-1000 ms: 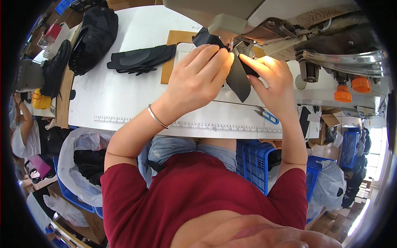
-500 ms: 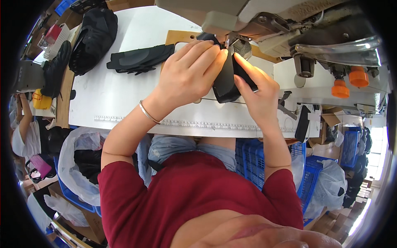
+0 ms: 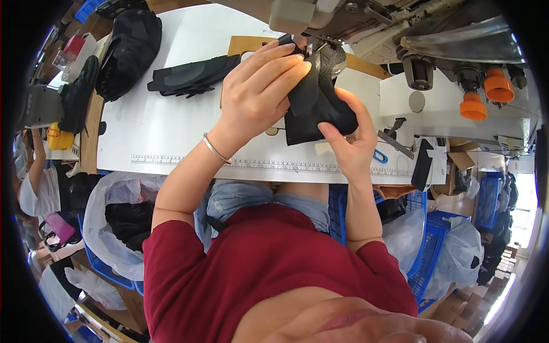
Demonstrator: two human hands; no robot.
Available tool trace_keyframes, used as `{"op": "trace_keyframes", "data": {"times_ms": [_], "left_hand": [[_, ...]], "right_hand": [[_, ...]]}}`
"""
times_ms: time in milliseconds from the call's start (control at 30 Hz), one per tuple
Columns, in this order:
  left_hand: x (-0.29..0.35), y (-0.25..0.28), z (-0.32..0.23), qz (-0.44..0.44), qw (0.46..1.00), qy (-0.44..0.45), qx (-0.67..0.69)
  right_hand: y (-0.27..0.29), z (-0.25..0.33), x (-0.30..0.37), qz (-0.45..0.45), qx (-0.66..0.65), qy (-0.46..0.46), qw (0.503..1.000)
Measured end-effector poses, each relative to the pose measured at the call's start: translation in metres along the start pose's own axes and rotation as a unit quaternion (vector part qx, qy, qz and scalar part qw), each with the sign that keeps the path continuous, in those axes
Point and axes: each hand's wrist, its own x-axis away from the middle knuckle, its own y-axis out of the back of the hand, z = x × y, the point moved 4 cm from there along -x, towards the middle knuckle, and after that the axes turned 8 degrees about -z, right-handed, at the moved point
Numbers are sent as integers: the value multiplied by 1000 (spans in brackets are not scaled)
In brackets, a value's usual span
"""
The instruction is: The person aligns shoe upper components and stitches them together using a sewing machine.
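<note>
A black fabric shoe upper with a smooth panel and a textured mesh part lies beneath the sewing machine head, close to the needle area. My left hand grips its left edge, fingers together and thumb hidden. On the right side, my right hand pinches the piece between thumb and fingers. Left of my left hand, a stack of flat black shoe pieces rests on the white table. A larger pile of black uppers sits farther left.
A ruler strip runs along the table's near edge. Orange knobs hang under the machine at right. Near my right hand lie a blue clip and a dark strip. Below are a white plastic bag and blue crates. Another person's arm shows far left.
The upper has turned and opened out, so more of its mesh part shows. My right hand has shifted lower and slightly left. My left hand still grips the left edge.
</note>
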Motion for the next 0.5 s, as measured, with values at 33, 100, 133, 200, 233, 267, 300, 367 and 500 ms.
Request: {"op": "trace_keyframes", "data": {"times_ms": [33, 100, 133, 200, 233, 267, 300, 367, 500], "left_hand": [[1, 0, 2, -1, 1000, 1, -1], [3, 1, 1, -4, 1000, -24, -9], [3, 1, 3, -6, 1000, -23, -11], [3, 1, 5, -12, 999, -38, -2], [3, 0, 7, -14, 999, -36, -4], [5, 0, 9, -14, 999, -48, -9], [6, 0, 10, -14, 998, -59, -15], [6, 0, 15, -9, 997, -71, -13], [7, 2, 18, 2, 994, -107, 4]], "right_hand": [[-1, -1, 1, 1, 0, 0, 1000], [-2, -2, 4, -9, 13, 2, 1000], [-4, -2, 5, -6, 14, 3, 1000], [-5, 0, 7, -20, 19, 11, 1000], [-5, 0, 8, -16, 20, 12, 1000], [-6, 1, 9, -23, 31, 30, 999], [-5, 2, 10, -30, 41, 48, 998], [-5, 0, 13, -28, 32, 44, 998], [-1, -1, 17, -27, 26, 25, 999]]}}
